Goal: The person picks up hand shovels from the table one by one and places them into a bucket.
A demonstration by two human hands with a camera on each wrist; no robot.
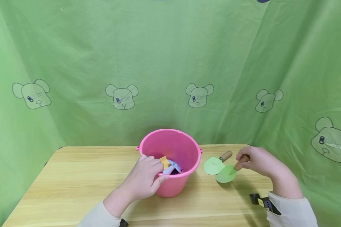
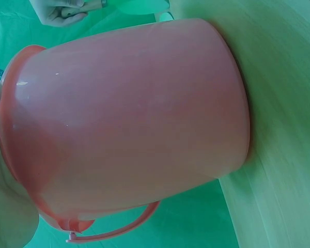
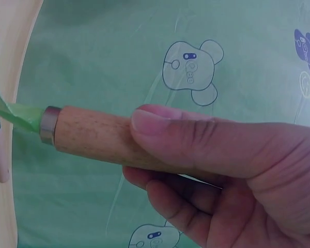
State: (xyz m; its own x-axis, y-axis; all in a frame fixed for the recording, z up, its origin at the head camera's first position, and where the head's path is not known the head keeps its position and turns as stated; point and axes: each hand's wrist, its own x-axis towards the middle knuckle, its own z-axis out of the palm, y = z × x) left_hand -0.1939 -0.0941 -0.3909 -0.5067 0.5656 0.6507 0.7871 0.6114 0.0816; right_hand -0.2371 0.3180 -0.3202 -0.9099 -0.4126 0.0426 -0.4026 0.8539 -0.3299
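A pink bucket [image 1: 171,186] stands on the table with yellow and pale blue pieces [image 1: 174,166] inside. My left hand [image 1: 143,176] grips its near-left rim, thumb outside. In the left wrist view the bucket's side [image 2: 134,113] fills the middle, and part of the left hand [image 2: 10,206] shows at the left edge. My right hand [image 1: 258,162] holds a green shovel [image 1: 226,174] by its wooden handle. The right wrist view shows thumb and fingers of the right hand [image 3: 212,155] round the handle [image 3: 93,132]. A second green shovel [image 1: 213,165] lies on the table, its blade beside the held one.
The wooden table [image 1: 88,179] extends left of the bucket. A green curtain [image 1: 159,63] with bear-head drawings hangs behind and at both sides. The bucket's handle [image 2: 124,230] hangs at its side in the left wrist view.
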